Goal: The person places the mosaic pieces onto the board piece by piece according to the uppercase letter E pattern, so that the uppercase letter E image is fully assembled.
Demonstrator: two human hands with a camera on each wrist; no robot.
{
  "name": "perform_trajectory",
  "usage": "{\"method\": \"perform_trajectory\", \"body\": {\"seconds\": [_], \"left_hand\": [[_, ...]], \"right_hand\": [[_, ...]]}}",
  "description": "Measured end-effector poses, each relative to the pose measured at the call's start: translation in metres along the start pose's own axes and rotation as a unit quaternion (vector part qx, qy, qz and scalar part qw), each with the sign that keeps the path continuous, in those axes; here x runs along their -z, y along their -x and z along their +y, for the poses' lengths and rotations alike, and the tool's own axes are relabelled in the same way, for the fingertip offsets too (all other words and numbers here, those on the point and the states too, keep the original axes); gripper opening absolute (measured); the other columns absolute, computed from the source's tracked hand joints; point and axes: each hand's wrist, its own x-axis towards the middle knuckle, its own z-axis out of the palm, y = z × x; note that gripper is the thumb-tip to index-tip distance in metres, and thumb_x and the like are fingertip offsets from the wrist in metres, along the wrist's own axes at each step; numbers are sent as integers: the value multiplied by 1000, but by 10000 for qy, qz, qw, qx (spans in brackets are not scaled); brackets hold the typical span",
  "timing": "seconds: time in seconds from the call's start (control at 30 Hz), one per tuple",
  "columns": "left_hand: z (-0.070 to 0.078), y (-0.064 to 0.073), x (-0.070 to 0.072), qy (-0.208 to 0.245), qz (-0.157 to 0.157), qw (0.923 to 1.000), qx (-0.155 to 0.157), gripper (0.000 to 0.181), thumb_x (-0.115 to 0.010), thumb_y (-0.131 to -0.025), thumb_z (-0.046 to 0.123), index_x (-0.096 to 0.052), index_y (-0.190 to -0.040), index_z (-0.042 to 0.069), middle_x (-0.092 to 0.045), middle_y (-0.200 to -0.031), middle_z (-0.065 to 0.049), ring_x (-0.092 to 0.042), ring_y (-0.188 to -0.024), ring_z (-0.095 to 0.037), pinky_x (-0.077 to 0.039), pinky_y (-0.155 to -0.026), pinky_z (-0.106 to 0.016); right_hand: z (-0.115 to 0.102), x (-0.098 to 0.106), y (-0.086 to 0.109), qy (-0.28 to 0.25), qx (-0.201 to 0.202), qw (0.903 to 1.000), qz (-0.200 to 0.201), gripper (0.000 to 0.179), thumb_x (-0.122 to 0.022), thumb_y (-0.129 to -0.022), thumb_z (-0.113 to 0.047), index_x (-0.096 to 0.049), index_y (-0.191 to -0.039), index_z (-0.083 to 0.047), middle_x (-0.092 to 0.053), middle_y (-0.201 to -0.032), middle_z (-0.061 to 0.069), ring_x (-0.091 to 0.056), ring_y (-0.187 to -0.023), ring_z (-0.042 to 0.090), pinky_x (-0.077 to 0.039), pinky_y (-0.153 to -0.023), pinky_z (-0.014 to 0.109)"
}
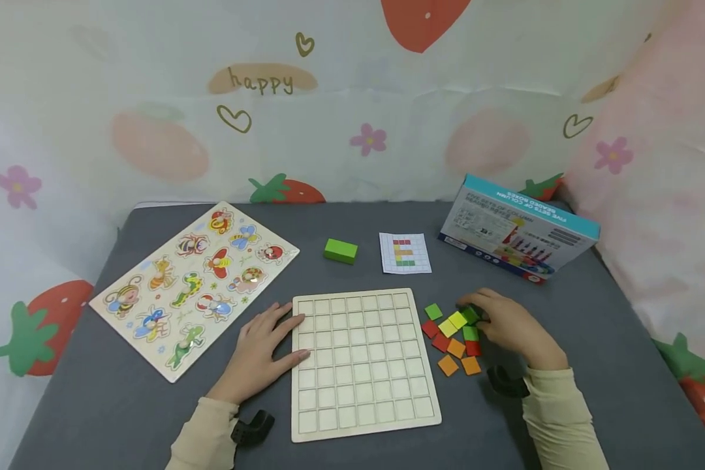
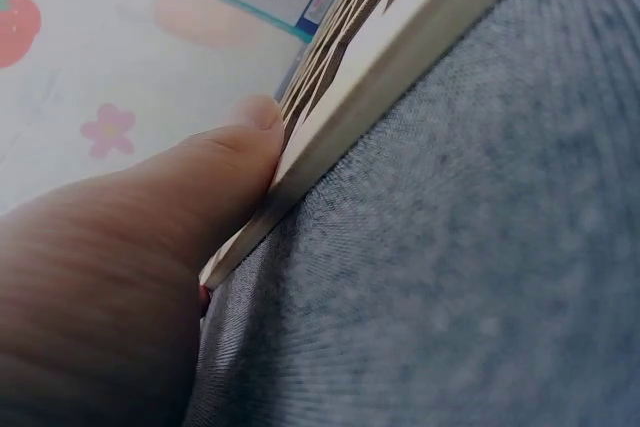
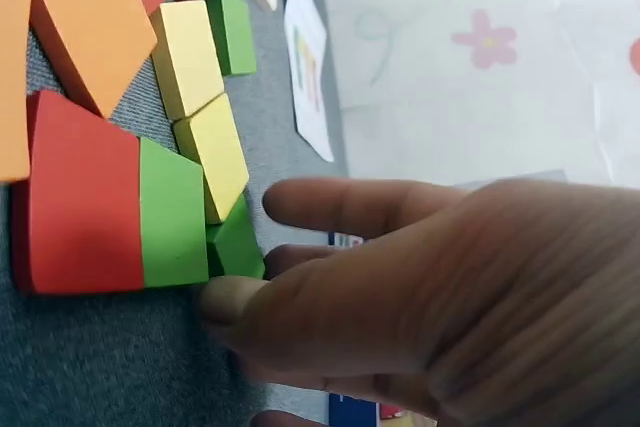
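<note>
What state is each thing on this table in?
Square pale wooden grid board: flat, without blocks.
Small red, orange, yellow and green blocks: loosely clustered.
Green oblong block: lying apart.
White paper pattern card: face up.
Teal-and-white cardboard box: standing.
Beige insect-picture board: flat.

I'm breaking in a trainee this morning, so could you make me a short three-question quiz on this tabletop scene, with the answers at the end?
1. True or false: the left hand touches the edge of the grid board.

2. Multiple choice: what does the small white card beyond the board show?
A) A large heart
B) Coloured squares on a grid
C) A bumblebee

3. Short answer: which four colours show among the small blocks by the right hand?

Key:
1. True.
2. B.
3. Red, orange, yellow and green.
</note>
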Motion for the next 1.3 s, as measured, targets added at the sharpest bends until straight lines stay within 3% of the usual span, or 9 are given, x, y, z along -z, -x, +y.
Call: {"method": "perform_trajectory", "body": {"seconds": [0.37, 1.3], "left_hand": [[1, -1, 1, -47, -16, 10000, -16, 69, -58, -86, 61, -45, -144, 26, -31, -155, -2, -20, -145, -27, -15, -113, -57], [2, 0, 0, -189, 23, 9998, 45, 67, -59, -87, 60, -46, -143, 26, -33, -153, -3, -21, -145, -27, -15, -115, -56]], "right_hand": [[5, -1, -6, 22, 377, 9993, 82, 26, -69, -82, 5, -67, -106, -5, -61, -108, 8, -59, -98, 26, -52, -88, 49], [15, -4, -2, -358, -63, 9993, -31, 23, -62, -91, -2, -60, -113, 1, -56, -106, 13, -56, -89, 23, -53, -80, 45]]}}
